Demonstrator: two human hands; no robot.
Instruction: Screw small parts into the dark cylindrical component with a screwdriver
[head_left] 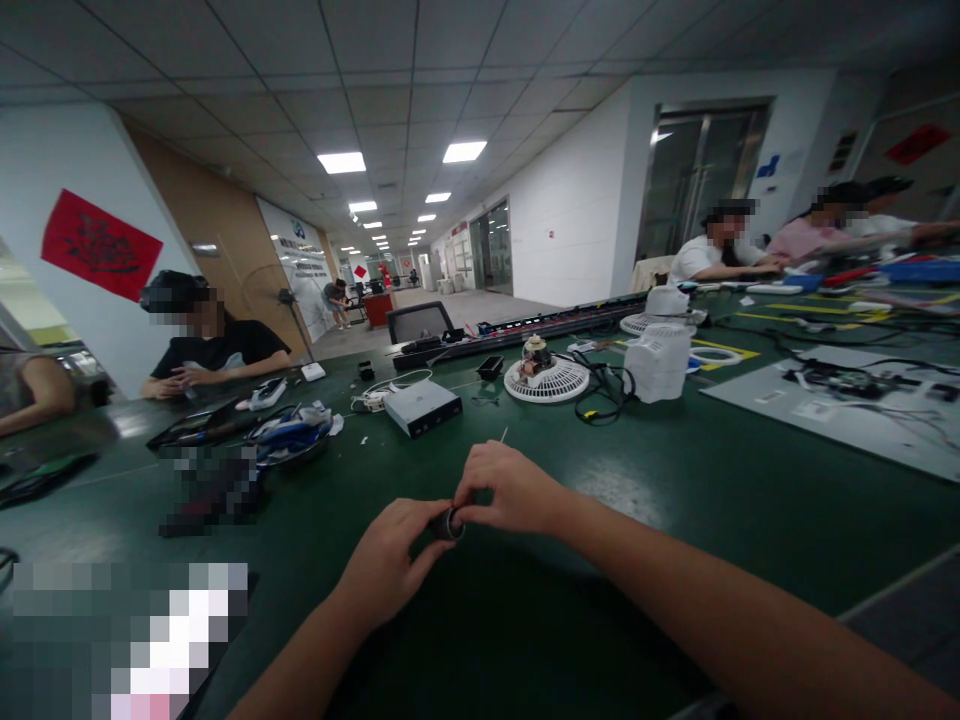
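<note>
Low over the green table, my left hand [390,555] grips a small dark cylindrical part [448,524] between thumb and fingers. The part's round, ring-like end faces right. My right hand [506,488] is closed in a pinch at that end, its thumb and fingertip touching the rim. What the pinch holds, if anything, is hidden. A thin pale stick [504,434] shows just above the right knuckles; I cannot tell whether the hand holds it. Beyond the hands lie a grey optical disc drive [424,405] and a round white fan grille with a motor on it [546,375].
A white plastic housing [658,362] with a black cable stands at back right. Further right is a grey panel [847,425] with electronics. Blue-and-white parts [292,430] lie on the left. A person [217,345] sits across at left; several others sit at far right.
</note>
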